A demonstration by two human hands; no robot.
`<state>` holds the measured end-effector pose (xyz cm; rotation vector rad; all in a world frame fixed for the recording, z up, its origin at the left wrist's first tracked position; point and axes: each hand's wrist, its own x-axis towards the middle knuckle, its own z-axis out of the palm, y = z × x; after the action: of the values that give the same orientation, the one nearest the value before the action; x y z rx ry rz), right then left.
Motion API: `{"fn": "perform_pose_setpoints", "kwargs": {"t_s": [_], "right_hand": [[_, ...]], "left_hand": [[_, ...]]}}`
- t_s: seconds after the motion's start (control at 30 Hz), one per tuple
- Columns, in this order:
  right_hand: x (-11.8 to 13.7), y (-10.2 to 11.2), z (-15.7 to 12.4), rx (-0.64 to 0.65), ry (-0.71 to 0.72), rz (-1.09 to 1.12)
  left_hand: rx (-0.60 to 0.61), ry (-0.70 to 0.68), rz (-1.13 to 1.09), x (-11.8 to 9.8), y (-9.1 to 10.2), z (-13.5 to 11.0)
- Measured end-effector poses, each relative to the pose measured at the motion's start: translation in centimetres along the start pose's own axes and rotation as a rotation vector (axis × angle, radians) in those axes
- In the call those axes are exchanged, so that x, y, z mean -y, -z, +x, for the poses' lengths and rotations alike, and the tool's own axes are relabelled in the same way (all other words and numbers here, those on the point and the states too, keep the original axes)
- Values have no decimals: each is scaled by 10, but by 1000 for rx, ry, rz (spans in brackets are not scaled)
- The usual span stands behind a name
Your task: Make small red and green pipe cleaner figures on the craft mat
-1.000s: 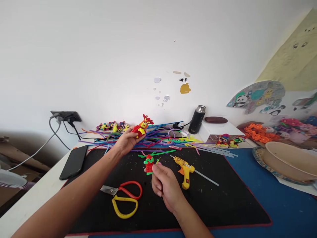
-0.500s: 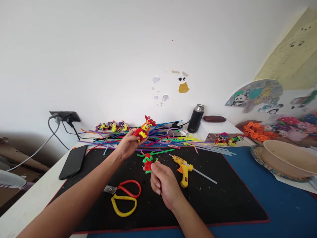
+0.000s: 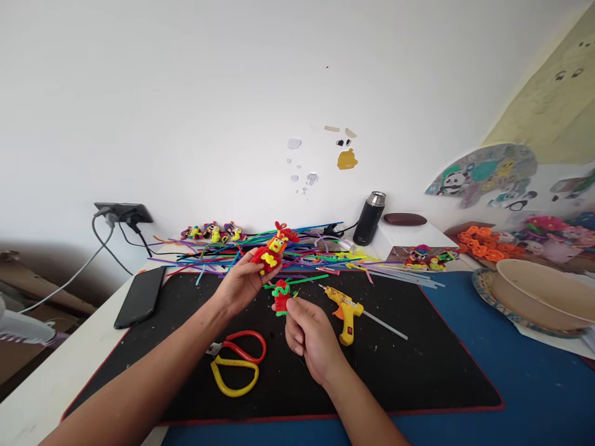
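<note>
My left hand [image 3: 242, 282] is closed around a red and yellow pipe-cleaner figure [image 3: 272, 251] with a bushy red top and a small face turned toward me. Lower and to the right, my right hand [image 3: 312, 334] pinches a small red pipe-cleaner piece [image 3: 281, 300] edged in green, between thumb and fingers. The two pieces are close together but apart. Right of my right hand lies a yellow glue gun [image 3: 344, 311] with a clear glue stick in its back. Scissors [image 3: 237, 364] with red and yellow handles lie beside my left forearm, which partly covers the blades.
Loose pipe cleaners [image 3: 223, 254] are heaped along the wall, with several finished figures [image 3: 214, 232] behind them. A black phone [image 3: 140, 297] lies at the left. A black thermos [image 3: 369, 218], a white box [image 3: 411, 235] and a beige basin [image 3: 543, 294] stand toward the right.
The figure in my left hand has come slightly lower and turned its face more toward me. My right hand still holds the red and green piece. The view has shifted a little.
</note>
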<state>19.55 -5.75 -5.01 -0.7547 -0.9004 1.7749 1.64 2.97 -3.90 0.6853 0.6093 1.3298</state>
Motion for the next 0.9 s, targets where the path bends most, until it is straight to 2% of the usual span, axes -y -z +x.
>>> {"fn": "perform_pose_setpoints", "kwargs": {"t_s": [0.23, 0.37, 0.6, 0.9], "right_hand": [[4, -1, 0, -39, -11, -16], [3, 0, 0, -48, -11, -25], [3, 0, -1, -39, -12, -50], [2, 1, -1, -36, -11, -58]], "left_hand": [[-115, 16, 7, 11, 16, -5], [-111, -5, 25, 14, 25, -3], [-88, -76, 48, 10, 25, -1], [-139, -102, 56, 11, 27, -1]]}}
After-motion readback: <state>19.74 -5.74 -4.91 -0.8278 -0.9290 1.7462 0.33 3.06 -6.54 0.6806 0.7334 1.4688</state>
